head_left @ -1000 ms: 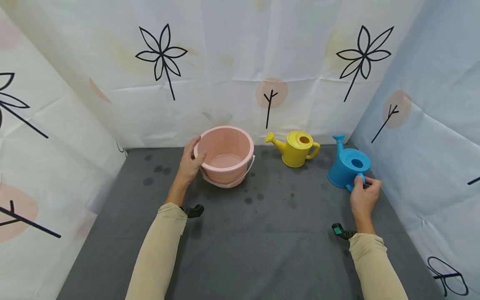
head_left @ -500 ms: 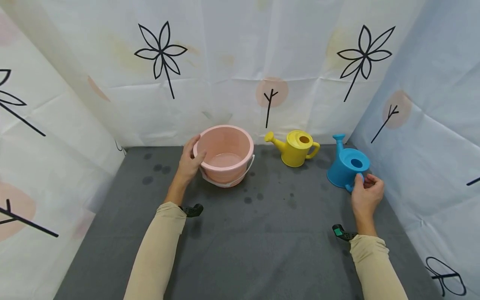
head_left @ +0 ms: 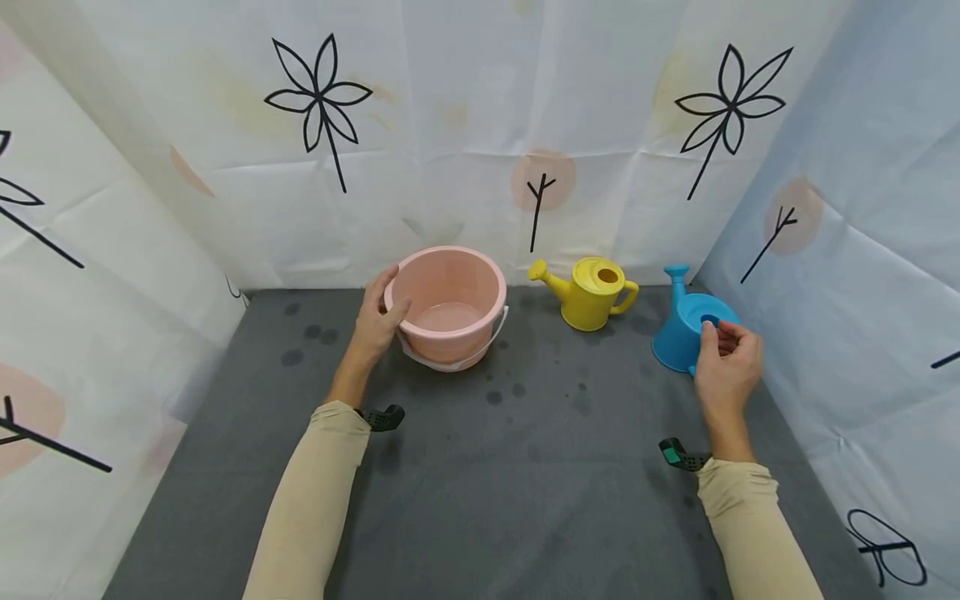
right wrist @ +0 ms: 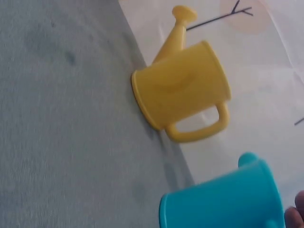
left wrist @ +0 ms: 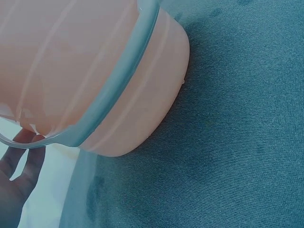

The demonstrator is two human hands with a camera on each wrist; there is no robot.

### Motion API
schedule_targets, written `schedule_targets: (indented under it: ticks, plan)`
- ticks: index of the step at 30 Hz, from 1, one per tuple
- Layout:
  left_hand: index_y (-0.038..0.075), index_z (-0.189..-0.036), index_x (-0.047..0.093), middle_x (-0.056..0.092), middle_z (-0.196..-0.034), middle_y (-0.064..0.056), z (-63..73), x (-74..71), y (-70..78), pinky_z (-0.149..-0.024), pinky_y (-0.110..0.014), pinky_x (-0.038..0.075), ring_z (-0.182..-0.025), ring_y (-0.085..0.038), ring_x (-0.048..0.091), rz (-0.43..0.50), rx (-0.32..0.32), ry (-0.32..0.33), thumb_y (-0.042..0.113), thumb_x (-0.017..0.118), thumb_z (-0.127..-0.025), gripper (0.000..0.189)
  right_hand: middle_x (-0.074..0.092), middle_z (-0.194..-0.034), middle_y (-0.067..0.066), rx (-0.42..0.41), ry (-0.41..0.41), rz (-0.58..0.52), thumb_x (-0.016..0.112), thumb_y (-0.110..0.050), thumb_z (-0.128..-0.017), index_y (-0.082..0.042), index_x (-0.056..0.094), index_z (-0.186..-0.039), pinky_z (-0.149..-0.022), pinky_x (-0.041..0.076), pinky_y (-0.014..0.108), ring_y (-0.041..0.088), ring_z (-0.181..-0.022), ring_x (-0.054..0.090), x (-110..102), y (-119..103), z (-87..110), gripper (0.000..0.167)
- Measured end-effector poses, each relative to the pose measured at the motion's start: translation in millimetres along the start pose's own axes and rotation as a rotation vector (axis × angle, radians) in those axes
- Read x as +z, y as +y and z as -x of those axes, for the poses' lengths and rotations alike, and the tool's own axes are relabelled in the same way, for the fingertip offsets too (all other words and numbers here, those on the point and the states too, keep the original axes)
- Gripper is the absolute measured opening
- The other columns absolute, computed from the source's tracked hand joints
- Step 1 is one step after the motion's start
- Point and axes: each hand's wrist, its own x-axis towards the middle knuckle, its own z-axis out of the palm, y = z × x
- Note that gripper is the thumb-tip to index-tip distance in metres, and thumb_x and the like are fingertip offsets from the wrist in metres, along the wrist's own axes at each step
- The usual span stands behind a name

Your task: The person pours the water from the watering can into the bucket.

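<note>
My left hand [head_left: 377, 323] grips the left rim of a pink bucket [head_left: 448, 292], which stands upright with its white bail handle hanging at the front. In the left wrist view, fingers [left wrist: 29, 164] touch the rim of the bucket [left wrist: 137, 95]. Over at the right, my right hand [head_left: 727, 367] is at the top of a blue watering can [head_left: 677, 335], fingers loosely curled, covering most of its handle. The right wrist view catches only fingertips [right wrist: 295, 213] close to the can's upper edge. Contact there is hard to make out.
A yellow watering can [head_left: 591, 296] stands between the bucket and the blue can, spout to the left. Dark wet-looking spots mark the grey cloth [head_left: 525, 500]. White printed sheets [head_left: 450, 100] enclose the back and both sides.
My right hand has let go of the blue can's handle and moved up to its top. The left hand keeps its grip on the bucket, and the head view has shifted slightly.
</note>
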Motion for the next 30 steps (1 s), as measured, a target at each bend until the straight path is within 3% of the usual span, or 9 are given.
schedule_targets:
  ticks: [5, 9, 14, 19, 30]
  plan:
    - [0.005, -0.159, 0.033, 0.021, -0.166, -0.02, -0.1, -0.4, -1.1, -0.089, -0.022, 0.044, -0.122, -0.033, 0.048, -0.014, 0.0, 0.001, 0.011, 0.057, -0.1, 0.064, 0.044, -0.101, -0.027, -0.022, -0.084, 0.003, 0.063, -0.028, -0.102, 0.006, 0.06, -0.128, -0.082, 0.038, 0.011, -0.014, -0.088, 0.044, 8.5, -7.9, 3.9, 0.042]
    - [0.004, -0.159, 0.034, 0.021, -0.166, -0.021, -0.8, -0.2, -2.9, -0.087, -0.016, 0.045, -0.125, -0.033, 0.047, 0.011, 0.005, -0.001, 0.011, 0.058, -0.099, 0.065, 0.056, -0.111, -0.008, -0.032, -0.181, 0.017, 0.061, -0.03, -0.103, 0.003, 0.058, -0.132, -0.085, 0.039, 0.01, -0.013, -0.094, 0.047, 17.4, -13.5, 5.9, 0.044]
    - [0.005, -0.159, 0.033, 0.02, -0.166, -0.02, -2.5, -0.4, -4.7, -0.085, -0.013, 0.046, -0.125, -0.033, 0.046, 0.043, -0.004, -0.008, 0.011, 0.057, -0.099, 0.065, 0.06, -0.131, 0.018, -0.016, -0.302, 0.059, 0.058, -0.036, -0.104, 0.0, 0.055, -0.137, -0.097, 0.047, 0.027, 0.012, -0.111, 0.058, 32.3, -17.7, 6.3, 0.049]
    - [0.006, -0.159, 0.034, 0.02, -0.167, -0.019, -3.5, -0.8, -4.8, -0.086, -0.014, 0.045, -0.124, -0.031, 0.046, 0.035, -0.006, -0.004, 0.013, 0.059, -0.099, 0.065, 0.057, -0.14, 0.02, 0.009, -0.402, 0.074, 0.056, -0.04, -0.104, -0.001, 0.052, -0.141, -0.106, 0.048, 0.053, 0.035, -0.128, 0.057, 51.1, -17.5, 4.2, 0.054]
    - [0.006, -0.16, 0.033, 0.02, -0.166, -0.019, -2.3, -0.9, -4.7, -0.09, -0.018, 0.045, -0.131, -0.034, 0.044, 0.05, -0.015, -0.006, 0.013, 0.059, -0.099, 0.066, 0.038, -0.156, 0.022, 0.056, -0.525, 0.078, 0.051, -0.046, -0.105, -0.003, 0.036, -0.156, -0.117, 0.04, 0.053, 0.037, -0.146, 0.04, 85.8, -8.3, -6.8, 0.068]
